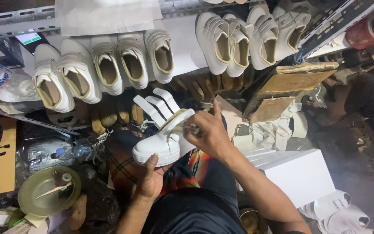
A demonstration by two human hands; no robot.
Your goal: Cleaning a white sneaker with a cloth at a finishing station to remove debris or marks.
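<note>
At nine o'clock a round dish with a stick sits low beside me. My left hand has its grip closed under the sole of the white shoe at centre, thumb on the toe. My right hand, at three o'clock of it, pinches something small at the shoe's opening; rows of white shoes line the shelf at twelve.

I see a cramped, dim workshop: metal shelf across the top carrying rows of white shoes, wooden boards upper right, white box lower right, green dish lower left, dark cluttered floor.
</note>
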